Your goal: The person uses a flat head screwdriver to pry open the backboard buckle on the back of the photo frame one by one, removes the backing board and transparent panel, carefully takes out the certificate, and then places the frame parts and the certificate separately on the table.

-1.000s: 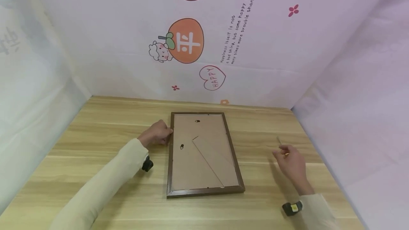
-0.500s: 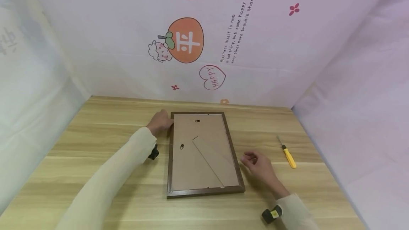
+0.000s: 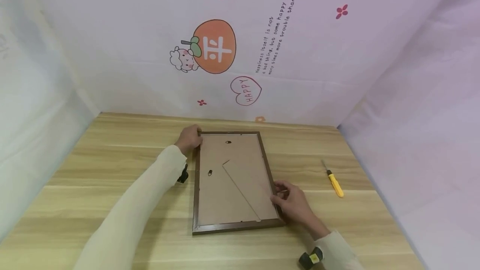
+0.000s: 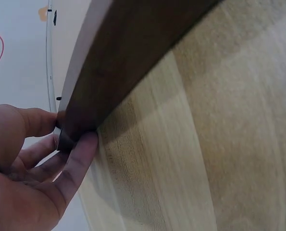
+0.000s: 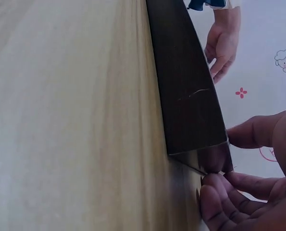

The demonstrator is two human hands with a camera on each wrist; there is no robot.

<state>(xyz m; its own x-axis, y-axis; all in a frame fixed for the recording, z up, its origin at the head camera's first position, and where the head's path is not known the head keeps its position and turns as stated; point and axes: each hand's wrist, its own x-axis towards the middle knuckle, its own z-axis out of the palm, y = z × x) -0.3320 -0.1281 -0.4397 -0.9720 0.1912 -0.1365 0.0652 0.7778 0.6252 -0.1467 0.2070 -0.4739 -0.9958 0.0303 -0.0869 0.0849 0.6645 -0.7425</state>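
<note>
A brown picture frame (image 3: 233, 186) lies on the wooden table with its tan backing upward. Two small hangers and a slanted stand strut show on the backing. At the frame's far left corner my left hand (image 3: 189, 138) grips the border; in the left wrist view, its thumb is on the top edge and its fingers on the outer side. My right hand (image 3: 294, 203) holds the right border near the front corner, the thumb over the rim. In the right wrist view, the curled fingers of the right hand (image 5: 258, 183) reach low against the frame's dark side (image 5: 188, 96).
A yellow-handled screwdriver (image 3: 334, 183) lies on the table (image 3: 150, 228) right of the frame. A white sheet with printed cartoons (image 3: 285, 99) rises behind the table, and plain white sheets border it on the left and right.
My right hand has left the screwdriver on the table and moved left to the frame's right border. My left hand has slid forward along the left border to its far corner.
</note>
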